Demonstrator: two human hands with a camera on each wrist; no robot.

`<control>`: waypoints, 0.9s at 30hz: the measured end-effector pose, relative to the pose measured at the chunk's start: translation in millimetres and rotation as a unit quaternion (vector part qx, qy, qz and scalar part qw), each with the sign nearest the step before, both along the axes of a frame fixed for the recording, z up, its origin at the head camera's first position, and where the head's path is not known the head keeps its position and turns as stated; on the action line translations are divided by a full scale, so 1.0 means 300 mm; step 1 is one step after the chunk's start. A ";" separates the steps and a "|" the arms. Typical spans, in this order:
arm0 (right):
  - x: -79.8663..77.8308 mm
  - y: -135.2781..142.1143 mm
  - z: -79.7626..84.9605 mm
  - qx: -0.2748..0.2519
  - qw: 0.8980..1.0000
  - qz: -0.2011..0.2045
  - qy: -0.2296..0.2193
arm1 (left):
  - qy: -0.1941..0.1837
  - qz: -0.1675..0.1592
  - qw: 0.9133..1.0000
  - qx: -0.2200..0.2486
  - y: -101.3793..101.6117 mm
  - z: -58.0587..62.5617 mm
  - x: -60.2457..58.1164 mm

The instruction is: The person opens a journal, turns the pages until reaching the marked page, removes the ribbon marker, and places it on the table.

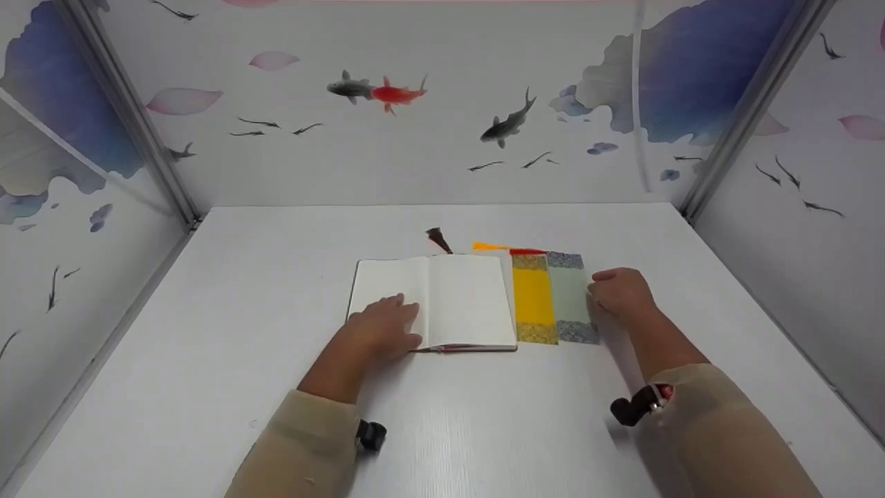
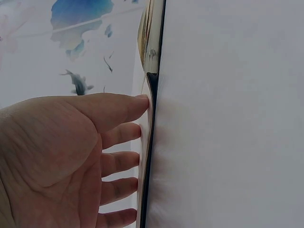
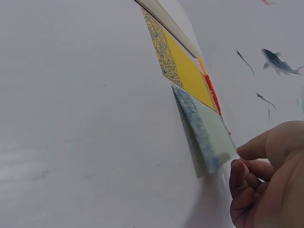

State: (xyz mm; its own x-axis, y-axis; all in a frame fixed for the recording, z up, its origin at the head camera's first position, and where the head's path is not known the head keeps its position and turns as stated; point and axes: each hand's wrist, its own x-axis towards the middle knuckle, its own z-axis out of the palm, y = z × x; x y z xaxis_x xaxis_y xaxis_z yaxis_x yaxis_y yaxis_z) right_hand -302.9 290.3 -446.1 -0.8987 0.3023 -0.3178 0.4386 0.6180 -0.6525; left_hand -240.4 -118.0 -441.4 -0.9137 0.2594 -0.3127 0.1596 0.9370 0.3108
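Note:
An open notebook (image 1: 470,297) with blank pages lies on the table. My left hand (image 1: 384,325) rests on its left page, fingers spread and fairly straight; in the left wrist view the fingertips (image 2: 124,159) touch the page near the book's edge. To the right of the notebook are a yellow bookmark (image 1: 532,294) and a pale green bookmark (image 1: 572,294), both with patterned end bands. My right hand (image 1: 626,294) pinches the green bookmark's right edge between thumb and curled fingers. In the right wrist view that green bookmark (image 3: 216,128) tilts up off the table, casting a shadow.
A dark tassel (image 1: 438,240) sticks out above the notebook's top edge. Orange (image 1: 489,245) and red (image 1: 527,252) tassels lie above the yellow bookmark. The white table (image 1: 442,415) is bounded by printed panels (image 1: 442,159) at the back and both sides.

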 end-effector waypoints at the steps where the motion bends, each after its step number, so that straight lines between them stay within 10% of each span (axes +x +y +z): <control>1: 0.000 -0.003 0.004 -0.001 1.000 -0.001 0.001 | 0.000 0.001 1.000 0.000 0.001 0.000 0.000; 27: 0.068 -0.374 0.081 -0.015 0.990 0.088 0.106 | 0.005 -0.006 1.000 -0.011 0.007 0.000 -0.007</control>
State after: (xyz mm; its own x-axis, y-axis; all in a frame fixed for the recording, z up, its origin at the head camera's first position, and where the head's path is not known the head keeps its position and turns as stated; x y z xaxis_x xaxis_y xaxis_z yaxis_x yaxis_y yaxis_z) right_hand -282.6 177.9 -421.7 -0.9840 0.1282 -0.1238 0.1777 0.6510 -0.7380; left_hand -242.6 -116.0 -441.5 -0.9137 0.2625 -0.3102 0.1728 0.9418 0.2882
